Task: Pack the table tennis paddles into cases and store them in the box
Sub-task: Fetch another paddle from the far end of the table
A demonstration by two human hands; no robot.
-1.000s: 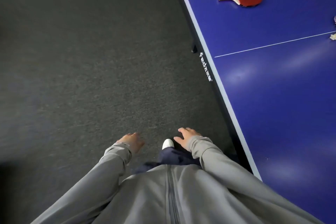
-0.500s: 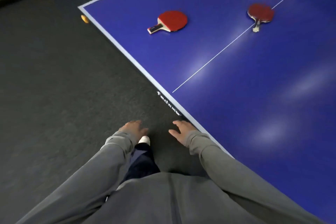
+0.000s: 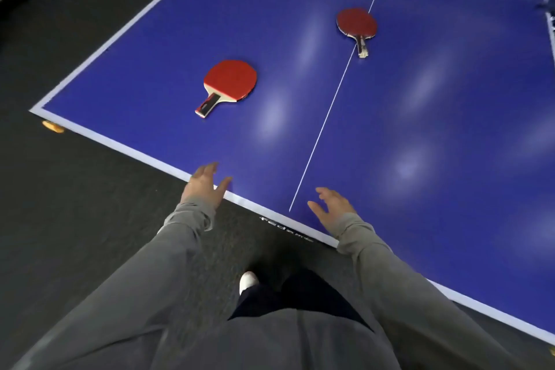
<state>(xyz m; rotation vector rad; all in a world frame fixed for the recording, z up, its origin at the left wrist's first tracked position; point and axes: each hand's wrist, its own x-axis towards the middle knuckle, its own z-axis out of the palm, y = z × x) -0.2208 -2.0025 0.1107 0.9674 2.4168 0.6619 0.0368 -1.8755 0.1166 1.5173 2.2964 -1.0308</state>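
Your left hand [image 3: 203, 186] and right hand [image 3: 332, 210] hover with fingers loosely spread, holding nothing, at the near edge of the blue table tennis table [image 3: 420, 144] in mid-frame. A red-faced paddle with a short black-striped handle [image 3: 227, 85] lies left of centre; a second red paddle with a pale wooden handle [image 3: 357, 27] lies on the white centre line, upper right.

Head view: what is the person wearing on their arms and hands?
Both arms are in long grey sleeves of a smooth fabric, ending in gathered cuffs at the wrists. The left hand and right hand are bare: no gloves, and no rings or watch that I can make out. The grey top continues across the chest.
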